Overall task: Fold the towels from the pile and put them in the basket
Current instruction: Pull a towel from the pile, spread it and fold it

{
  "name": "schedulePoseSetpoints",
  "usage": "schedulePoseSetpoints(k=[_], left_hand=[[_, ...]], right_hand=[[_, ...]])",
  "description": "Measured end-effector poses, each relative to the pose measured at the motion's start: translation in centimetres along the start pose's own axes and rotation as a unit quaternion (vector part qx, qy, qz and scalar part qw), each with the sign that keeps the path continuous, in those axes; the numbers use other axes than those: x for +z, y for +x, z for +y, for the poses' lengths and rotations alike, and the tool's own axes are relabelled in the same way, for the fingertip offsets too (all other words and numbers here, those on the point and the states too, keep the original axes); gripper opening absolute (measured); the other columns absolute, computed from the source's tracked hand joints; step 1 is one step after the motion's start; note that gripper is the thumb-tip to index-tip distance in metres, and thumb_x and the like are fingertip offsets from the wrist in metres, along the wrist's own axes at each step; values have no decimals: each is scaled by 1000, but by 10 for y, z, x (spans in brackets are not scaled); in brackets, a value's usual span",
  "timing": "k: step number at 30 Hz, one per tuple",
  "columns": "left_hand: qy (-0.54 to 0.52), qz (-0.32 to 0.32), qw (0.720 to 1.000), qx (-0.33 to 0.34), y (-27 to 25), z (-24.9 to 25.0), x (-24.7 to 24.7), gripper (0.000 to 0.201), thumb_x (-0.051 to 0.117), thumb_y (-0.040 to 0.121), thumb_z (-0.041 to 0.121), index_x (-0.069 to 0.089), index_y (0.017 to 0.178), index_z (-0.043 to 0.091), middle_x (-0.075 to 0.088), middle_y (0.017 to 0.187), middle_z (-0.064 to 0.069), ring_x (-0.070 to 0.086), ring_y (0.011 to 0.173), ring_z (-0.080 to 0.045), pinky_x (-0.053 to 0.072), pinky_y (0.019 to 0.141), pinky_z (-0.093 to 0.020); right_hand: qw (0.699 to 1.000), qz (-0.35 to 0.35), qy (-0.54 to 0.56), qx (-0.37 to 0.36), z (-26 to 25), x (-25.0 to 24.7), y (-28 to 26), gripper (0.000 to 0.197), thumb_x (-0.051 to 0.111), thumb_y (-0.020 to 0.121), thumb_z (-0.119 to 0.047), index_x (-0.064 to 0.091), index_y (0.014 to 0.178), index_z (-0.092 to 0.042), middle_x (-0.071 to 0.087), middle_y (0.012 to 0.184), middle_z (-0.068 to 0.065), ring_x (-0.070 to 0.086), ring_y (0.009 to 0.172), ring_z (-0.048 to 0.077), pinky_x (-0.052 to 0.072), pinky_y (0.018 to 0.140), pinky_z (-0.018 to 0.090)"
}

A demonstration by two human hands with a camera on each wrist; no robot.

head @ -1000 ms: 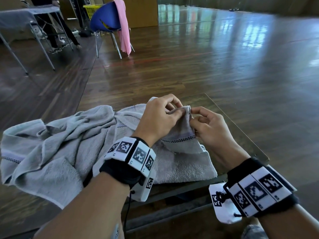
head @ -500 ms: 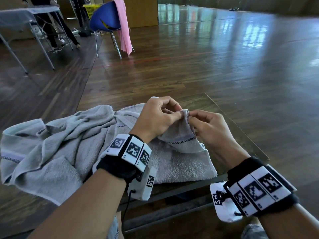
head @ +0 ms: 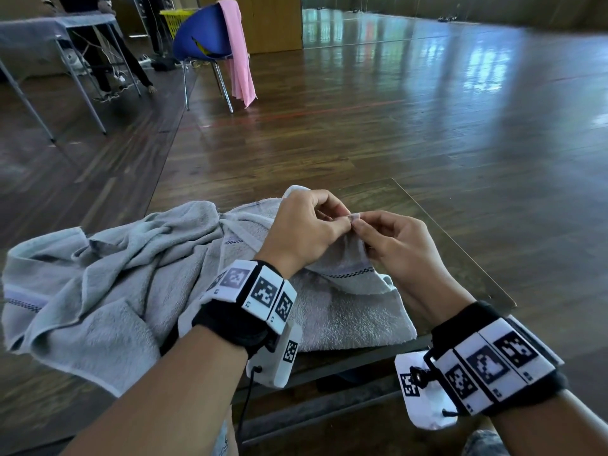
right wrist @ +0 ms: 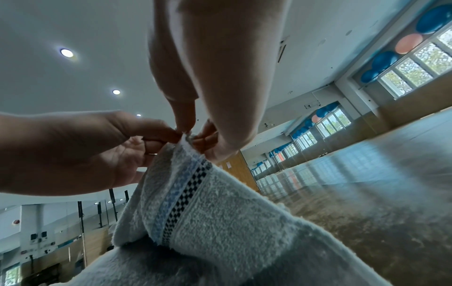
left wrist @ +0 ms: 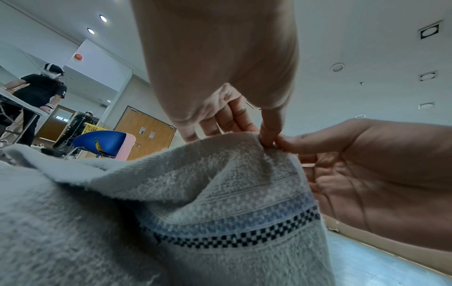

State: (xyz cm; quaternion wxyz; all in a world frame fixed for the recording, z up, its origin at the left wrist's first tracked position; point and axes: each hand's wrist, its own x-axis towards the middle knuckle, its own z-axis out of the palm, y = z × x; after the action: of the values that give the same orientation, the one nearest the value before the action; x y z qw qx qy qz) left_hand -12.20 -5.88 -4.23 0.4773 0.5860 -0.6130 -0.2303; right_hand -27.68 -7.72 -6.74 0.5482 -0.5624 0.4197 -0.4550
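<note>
Head view, with both wrist views. We show the grey towel point(head: 329, 311) lying rumpled on a glass-topped table point(head: 460, 258), its left part bunched and hanging past the table's near-left side, its right part flatter. 1 corner is raised above the table between both hands.

Step in hand, as we judge it: finding and matching the towel's corners before a first fold. To do it well, we would keep the raised corner taut, run the fingers along the hem that carries the checked border point(left wrist: 244, 238) until the next corner is found, and lay edge on edge only once the bunched left part is shaken flat; a fold made over those creases would come out crooked.

Grip. The left hand point(head: 306, 225) is closed to a fine pinch, thumb and forefinger on the very tip of the corner, the other fingers curled. The right hand point(head: 398, 245) pinches the same tip from the opposite side, fingertips of the 2 hands touching. In the right wrist view the corner point(right wrist: 187, 138) shows as a small tuft between them.

We see no basket near the table; a yellow one point(head: 174, 23) stands far off behind a blue chair point(head: 204, 37), and whether it is the target we cannot tell.
</note>
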Motion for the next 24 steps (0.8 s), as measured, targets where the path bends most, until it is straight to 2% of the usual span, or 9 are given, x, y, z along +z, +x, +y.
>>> schedulePoseSetpoints(k=[2, 7, 12, 14, 16, 18, 20, 22, 24], left_hand=[[-3, 0, 1000, -5, 0, 0, 0, 11, 81, 79, 16, 73, 75, 9, 75, 85, -6, 71, 78, -23, 60, 74, -41], [-5, -5, 1000, -11, 0, 1, -1, 12, 81, 79, 14, 72, 75, 7, 74, 87, -9, 72, 80, -26, 59, 76, -47], [3, -3, 1000, -13, -1, 2, -1, 13, 78, 80, 13, 70, 72, 8, 74, 86, -11, 72, 80, -27, 59, 75, -46], [8, -6, 1000, -7, -1, 1, -1, 12, 78, 80, 12, 70, 72, 8, 74, 84, -9, 72, 78, -22, 60, 73, -40], [22, -11, 1000, -5, -1, 0, -1, 14, 78, 79, 14, 69, 69, 13, 74, 78, -6, 69, 69, -8, 55, 64, -24], [30, -40, 999, -14, -2, 0, -2, 20, 79, 79, 13, 66, 65, 18, 72, 71, 1, 62, 60, 3, 47, 59, -12], [23, -99, 994, -28, -3, -2, -5, 24, 79, 81, 14, 64, 63, 15, 68, 66, 8, 58, 55, 4, 44, 57, -10], [30, -164, 986, -27, -6, -4, -10, 33, 78, 84, 16, 58, 61, 2, 52, 56, 10, 44, 48, 2, 35, 51, -12], [71, -186, 980, -12, -8, -5, -15, 39, 78, 83, 19, 54, 62, -3, 42, 56, 4, 36, 51, -4, 31, 50, -22]], right_hand=[[1000, 4, 11, 11, -1, 0, 0, 11, 72, 91, -10, 76, 101, -7, 75, 97, 21, 66, 84, 24, 54, 90, 54], [998, 1, 54, 32, -5, 0, -2, 12, 69, 91, -2, 71, 102, -3, 72, 92, 18, 63, 86, 27, 49, 86, 43], [996, -5, 74, 43, -7, 1, -3, 15, 72, 90, -5, 72, 104, 0, 71, 106, 30, 64, 90, 30, 49, 95, 50], [996, -8, 77, 43, -6, 0, -3, 20, 76, 88, -13, 73, 102, 1, 69, 108, 33, 62, 89, 31, 49, 95, 52], [998, -5, 55, 37, -4, 0, -3, 19, 77, 87, -17, 75, 98, -1, 70, 104, 33, 61, 86, 31, 49, 90, 51], [1000, -7, 7, 25, -2, -2, -1, 10, 74, 90, -16, 75, 92, -6, 72, 100, 29, 62, 83, 29, 52, 89, 52], [998, -17, -63, -9, -2, -4, 1, 6, 70, 93, -11, 74, 89, -10, 75, 95, 21, 64, 82, 23, 54, 90, 54], [992, -20, -116, -47, -4, -7, 4, 13, 67, 96, -10, 73, 85, -15, 75, 91, 17, 62, 79, 20, 55, 86, 53], [988, -19, -131, -75, -7, -11, 5, 18, 65, 97, -11, 71, 83, -20, 73, 85, 11, 59, 76, 20, 54, 80, 52]])
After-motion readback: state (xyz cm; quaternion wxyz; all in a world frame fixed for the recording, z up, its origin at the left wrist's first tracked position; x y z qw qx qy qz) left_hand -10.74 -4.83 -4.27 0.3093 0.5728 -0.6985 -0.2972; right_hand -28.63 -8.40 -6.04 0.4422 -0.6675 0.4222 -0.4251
